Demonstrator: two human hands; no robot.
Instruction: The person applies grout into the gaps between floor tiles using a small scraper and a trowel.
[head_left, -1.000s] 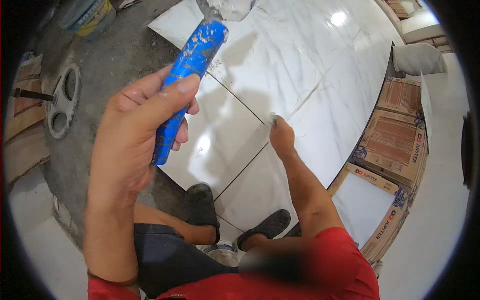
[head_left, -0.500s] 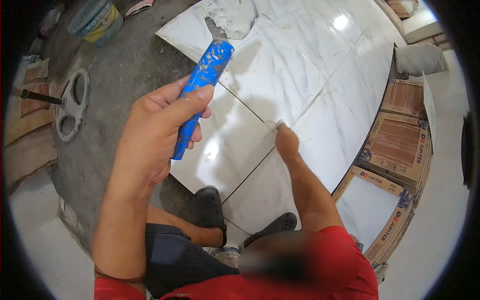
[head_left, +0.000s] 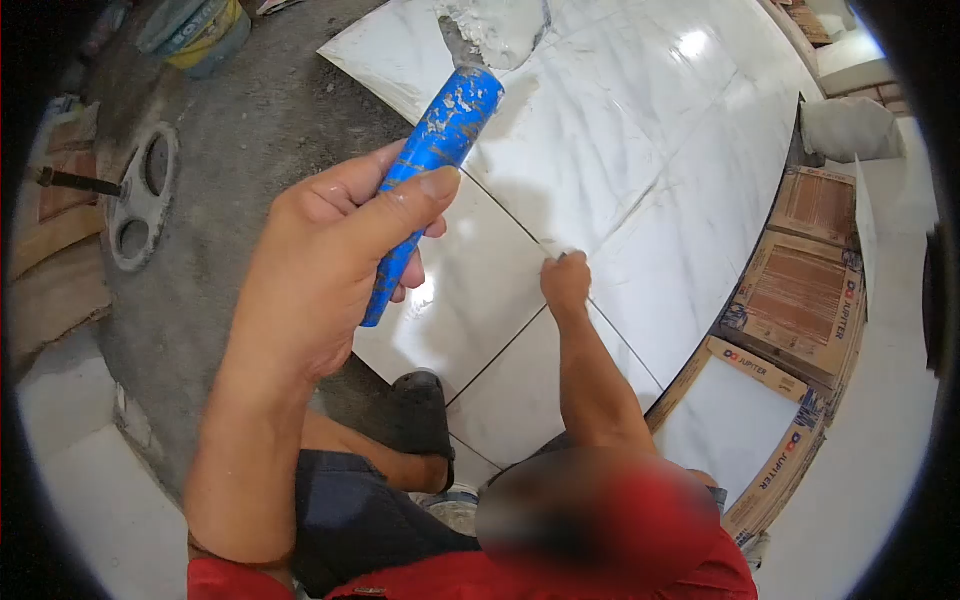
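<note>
My left hand (head_left: 350, 235) is wrapped round the scuffed blue handle (head_left: 435, 175) of a trowel, raised over the floor. White paste (head_left: 505, 30) covers most of the trowel's blade at the top edge of the view. My right hand (head_left: 567, 283) is closed low at a joint of the white marbled floor tiles (head_left: 600, 130). Something small and dark shows at its fingertips, but I cannot make out what it is. Dark joint lines run between the tiles near this hand. My foot in a black clog (head_left: 418, 415) rests at the tiles' left edge.
Bare grey concrete (head_left: 250, 130) lies to the left, with a bucket (head_left: 195, 35) and a grey double suction lifter (head_left: 143, 195). Cardboard tile boxes (head_left: 795, 290) line the right side. Part of a white container (head_left: 455, 510) shows between my legs.
My left hand and the trowel have shifted slightly right. My right hand has moved a little left and down along the tile joint, uncovering a dark joint line to its right.
</note>
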